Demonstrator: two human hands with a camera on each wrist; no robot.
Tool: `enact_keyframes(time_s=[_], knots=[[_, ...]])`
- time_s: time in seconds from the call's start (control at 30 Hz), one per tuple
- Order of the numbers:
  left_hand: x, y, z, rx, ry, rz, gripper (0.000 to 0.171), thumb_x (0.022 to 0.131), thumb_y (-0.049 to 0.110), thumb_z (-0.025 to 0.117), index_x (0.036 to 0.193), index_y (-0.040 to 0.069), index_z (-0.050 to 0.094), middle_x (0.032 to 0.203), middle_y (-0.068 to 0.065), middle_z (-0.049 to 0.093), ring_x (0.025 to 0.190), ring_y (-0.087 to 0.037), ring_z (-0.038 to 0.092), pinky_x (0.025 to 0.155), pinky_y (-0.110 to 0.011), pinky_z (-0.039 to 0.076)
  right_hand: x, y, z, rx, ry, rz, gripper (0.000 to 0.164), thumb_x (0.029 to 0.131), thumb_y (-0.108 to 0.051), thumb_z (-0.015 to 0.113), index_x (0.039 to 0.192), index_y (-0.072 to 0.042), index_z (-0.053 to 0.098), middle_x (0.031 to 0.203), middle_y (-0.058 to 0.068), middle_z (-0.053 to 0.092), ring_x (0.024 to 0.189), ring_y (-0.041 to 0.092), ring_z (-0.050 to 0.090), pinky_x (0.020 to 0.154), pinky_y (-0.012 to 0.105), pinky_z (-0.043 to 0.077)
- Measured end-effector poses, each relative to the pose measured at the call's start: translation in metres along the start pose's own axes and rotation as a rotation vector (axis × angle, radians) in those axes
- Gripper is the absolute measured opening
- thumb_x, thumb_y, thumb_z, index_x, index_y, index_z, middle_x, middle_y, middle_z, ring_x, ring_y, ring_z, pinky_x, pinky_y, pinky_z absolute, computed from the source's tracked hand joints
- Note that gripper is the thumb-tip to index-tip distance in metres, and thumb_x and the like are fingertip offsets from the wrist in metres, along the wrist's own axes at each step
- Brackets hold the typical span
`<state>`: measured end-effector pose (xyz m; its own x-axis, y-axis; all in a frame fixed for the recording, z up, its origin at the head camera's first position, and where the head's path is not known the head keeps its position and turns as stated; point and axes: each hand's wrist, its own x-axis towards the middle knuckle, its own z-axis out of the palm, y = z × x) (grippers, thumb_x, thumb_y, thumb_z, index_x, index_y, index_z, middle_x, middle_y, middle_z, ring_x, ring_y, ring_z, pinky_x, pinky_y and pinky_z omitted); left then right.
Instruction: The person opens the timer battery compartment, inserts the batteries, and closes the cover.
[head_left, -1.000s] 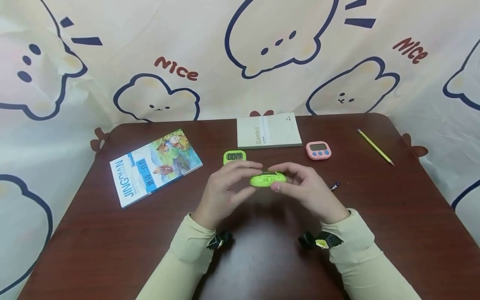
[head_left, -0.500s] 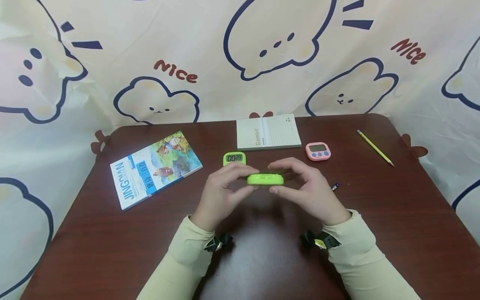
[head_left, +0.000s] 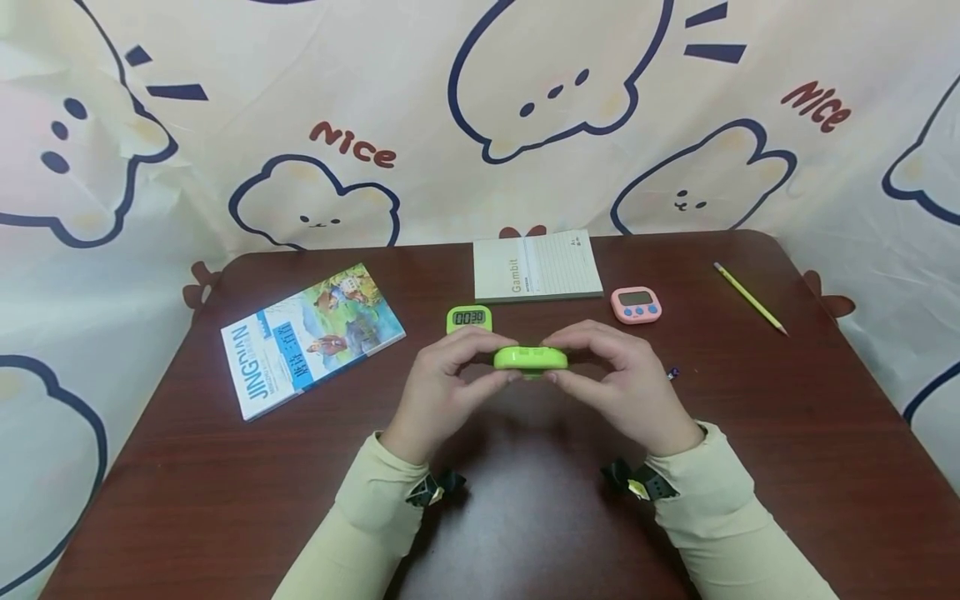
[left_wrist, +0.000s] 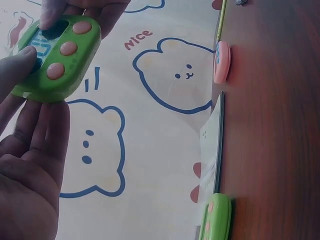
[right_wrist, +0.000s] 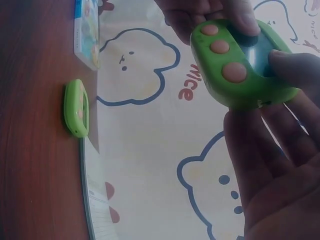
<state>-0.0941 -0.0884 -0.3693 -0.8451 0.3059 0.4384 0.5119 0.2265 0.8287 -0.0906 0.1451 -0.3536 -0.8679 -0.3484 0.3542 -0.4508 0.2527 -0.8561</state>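
A bright green digital timer (head_left: 530,358) is held up edge-on between both hands in the head view. My left hand (head_left: 450,387) pinches its left end, thumb (left_wrist: 20,65) on the screen side and fingers behind. At the other end my right hand (head_left: 626,392) pinches it the same way. The wrist views show the held timer (right_wrist: 222,60) with three orange-pink buttons and thumbs over its screen. Just beyond the left hand, a second green timer (head_left: 469,317) on the table reads 0030.
A pink timer (head_left: 636,305) lies right of a pale notebook (head_left: 537,265) at the table's back. A blue-and-white book (head_left: 311,342) is at left, a yellow pencil (head_left: 750,297) at far right. A small dark object (head_left: 672,373) shows beside the right hand.
The held timer has tilted, so a dark opening seen earlier on its top side no longer shows. My right fingers, off it half a second ago, have closed onto its right end. The other timer's display went from 0029 to 0030.
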Motion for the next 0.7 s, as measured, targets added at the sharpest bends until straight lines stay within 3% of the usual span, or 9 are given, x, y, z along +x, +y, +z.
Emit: enact_keyframes(time_s=[0.13,0.37,0.53,0.7], knots=[[0.0,0.0007,0.0007,-0.017,-0.024,-0.013,0.04,0.083,0.01,0.082,0.121,0.011,0.071,0.114,0.001,0.07,0.1,-0.013,0.065,0.086,-0.033,0.059,-0.0003,0.0012,0.0,-0.033,0.032,0.031,0.03,0.085,-0.005,0.081,0.113,-0.011,0.074,0.107,-0.003,0.07,0.093,0.015,0.067,0.078,0.029,0.06],[-0.0006,-0.0015,0.0023,-0.01,-0.108,0.045,0.078,0.075,0.01,0.089,0.144,0.01,0.053,0.121,-0.004,0.066,0.099,-0.014,0.067,0.086,-0.03,0.058,0.0017,0.0054,-0.0038,0.003,0.087,0.161,0.025,0.088,-0.013,0.079,0.113,-0.011,0.075,0.1,-0.001,0.075,0.077,0.018,0.066,0.064,0.025,0.054],[-0.0005,-0.0004,0.0019,0.006,-0.16,0.042,0.083,0.074,0.015,0.09,0.146,0.014,0.05,0.125,-0.001,0.062,0.099,-0.012,0.066,0.088,-0.029,0.057,0.0028,0.0053,-0.007,0.095,0.065,0.287,0.027,0.091,-0.018,0.077,0.116,-0.008,0.074,0.101,0.005,0.075,0.082,0.022,0.068,0.07,0.027,0.055],[-0.0011,-0.0005,0.0026,0.018,-0.164,0.026,0.08,0.075,0.016,0.09,0.145,0.013,0.05,0.126,-0.001,0.061,0.1,-0.012,0.066,0.088,-0.03,0.057,0.0047,0.0065,-0.0074,0.18,0.023,0.353,0.028,0.092,-0.015,0.074,0.117,-0.003,0.072,0.1,0.008,0.075,0.086,0.022,0.069,0.077,0.03,0.057]])
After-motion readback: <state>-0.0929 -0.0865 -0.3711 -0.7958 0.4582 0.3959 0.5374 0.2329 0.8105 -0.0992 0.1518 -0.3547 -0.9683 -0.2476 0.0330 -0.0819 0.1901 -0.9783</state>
